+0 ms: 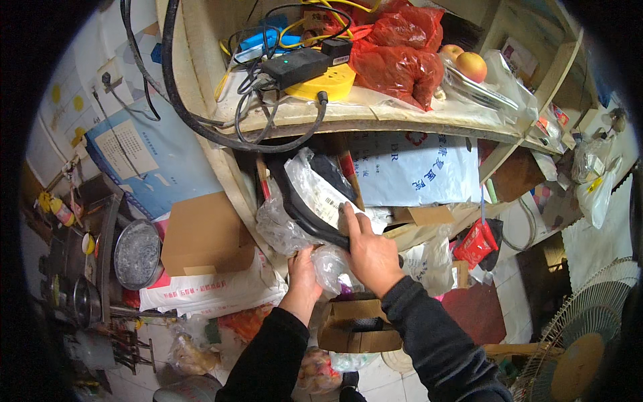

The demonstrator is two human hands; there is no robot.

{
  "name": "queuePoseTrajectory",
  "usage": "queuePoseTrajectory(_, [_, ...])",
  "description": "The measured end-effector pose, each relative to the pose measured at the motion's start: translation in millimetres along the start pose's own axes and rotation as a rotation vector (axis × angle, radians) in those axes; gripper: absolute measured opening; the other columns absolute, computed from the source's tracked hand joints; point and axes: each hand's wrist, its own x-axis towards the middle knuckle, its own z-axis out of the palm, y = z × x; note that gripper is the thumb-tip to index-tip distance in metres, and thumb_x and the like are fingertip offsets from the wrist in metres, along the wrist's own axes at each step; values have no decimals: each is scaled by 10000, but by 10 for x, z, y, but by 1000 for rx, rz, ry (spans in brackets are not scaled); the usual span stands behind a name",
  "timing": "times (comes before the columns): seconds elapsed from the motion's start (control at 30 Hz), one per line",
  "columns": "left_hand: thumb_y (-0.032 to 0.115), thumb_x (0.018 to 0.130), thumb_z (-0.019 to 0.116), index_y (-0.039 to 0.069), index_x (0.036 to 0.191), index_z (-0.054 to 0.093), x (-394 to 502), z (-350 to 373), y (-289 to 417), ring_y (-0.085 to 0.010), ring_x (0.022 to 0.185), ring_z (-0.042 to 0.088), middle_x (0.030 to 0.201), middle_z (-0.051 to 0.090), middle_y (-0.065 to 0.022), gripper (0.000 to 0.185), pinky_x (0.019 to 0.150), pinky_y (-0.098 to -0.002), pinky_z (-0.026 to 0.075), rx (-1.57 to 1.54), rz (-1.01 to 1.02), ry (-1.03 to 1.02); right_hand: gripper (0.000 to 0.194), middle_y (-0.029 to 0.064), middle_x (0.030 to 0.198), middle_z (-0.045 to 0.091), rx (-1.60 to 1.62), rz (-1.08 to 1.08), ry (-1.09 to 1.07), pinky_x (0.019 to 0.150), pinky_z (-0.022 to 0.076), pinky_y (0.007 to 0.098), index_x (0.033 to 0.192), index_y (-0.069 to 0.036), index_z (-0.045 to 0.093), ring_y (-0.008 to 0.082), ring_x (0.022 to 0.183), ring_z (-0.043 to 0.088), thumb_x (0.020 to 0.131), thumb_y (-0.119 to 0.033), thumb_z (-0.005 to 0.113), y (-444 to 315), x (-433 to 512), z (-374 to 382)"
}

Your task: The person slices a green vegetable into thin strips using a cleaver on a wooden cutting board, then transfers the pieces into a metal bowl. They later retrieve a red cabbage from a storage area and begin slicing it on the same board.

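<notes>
My left hand grips the edge of a clear plastic bag at the front of the lower shelf compartment. My right hand is around the near end of a black curved object, its fingers reaching onto a white plastic package that bears a printed label. The package lies along the inside of the black curve, and a dark item shows behind it. Hidden by my hand and the bags is the lower end of the black object. Another bunched clear bag hangs between my hands.
Above, the shelf carries a black power adapter, a yellow round case, red bags and apples. A thick black cable loops down in front. Cardboard boxes and a fan stand around.
</notes>
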Motion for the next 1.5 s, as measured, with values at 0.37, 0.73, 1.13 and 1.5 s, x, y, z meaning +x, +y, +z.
queuePoseTrajectory(0.37, [186, 989, 584, -33, 1156, 640, 125, 112, 161, -304, 951, 721, 1118, 699, -147, 281, 814, -485, 607, -107, -39, -123, 276, 191, 885, 695, 96, 69, 170, 704, 542, 498, 989, -46, 675, 410, 815, 698, 805, -205, 806, 432, 473, -164])
queuePoseTrajectory(0.73, [184, 973, 614, -36, 1138, 656, 154, 136, 85, -280, 900, 725, 1068, 712, -150, 278, 777, -446, 613, -42, 10, -59, 278, 179, 904, 700, 60, 102, 237, 710, 523, 510, 978, -52, 655, 419, 841, 684, 810, -212, 808, 525, 568, -137])
queuePoseTrajectory(1.13, [343, 1072, 465, 19, 1304, 604, 2, 48, -73, -313, 1105, 676, 1238, 685, -158, 422, 979, -482, 547, -46, -80, -171, 366, 137, 1049, 630, -259, -72, 48, 882, 474, 404, 1058, -13, 686, 299, 1050, 586, 734, -168, 751, 31, 460, 38])
queuePoseTrajectory(1.5, [333, 1106, 439, 116, 1501, 398, 1059, -1357, 49, -242, 1362, 454, 1468, 477, -80, 452, 1199, -403, 321, 418, 322, -770, 163, 103, 842, 565, 32, -174, 324, 686, 511, 389, 956, -58, 544, 272, 710, 656, 823, -98, 629, -703, -159, 89])
